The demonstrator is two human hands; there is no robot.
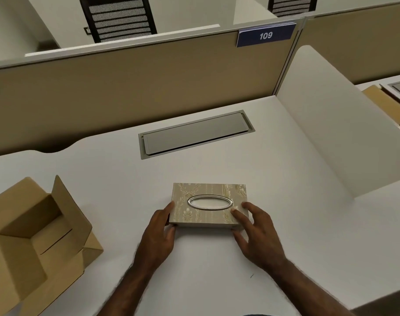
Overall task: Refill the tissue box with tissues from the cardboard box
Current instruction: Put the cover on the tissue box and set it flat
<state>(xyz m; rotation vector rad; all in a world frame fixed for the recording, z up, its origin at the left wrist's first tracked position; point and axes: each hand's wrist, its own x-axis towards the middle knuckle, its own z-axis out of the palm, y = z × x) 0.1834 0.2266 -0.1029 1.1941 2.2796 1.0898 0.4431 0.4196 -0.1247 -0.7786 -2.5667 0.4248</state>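
A beige floral tissue box with a silver oval opening lies flat on the white desk in front of me. White shows through the oval. My left hand grips its left near corner, thumb on top. My right hand holds the right near corner, fingers on the top and side. An open brown cardboard box stands at the left edge of the desk with its flaps up; no tissues show inside it from here.
A grey cable hatch is set into the desk behind the tissue box. A tan partition with a blue "109" sign backs the desk. A white divider walls the right side. Chairs stand beyond the partition.
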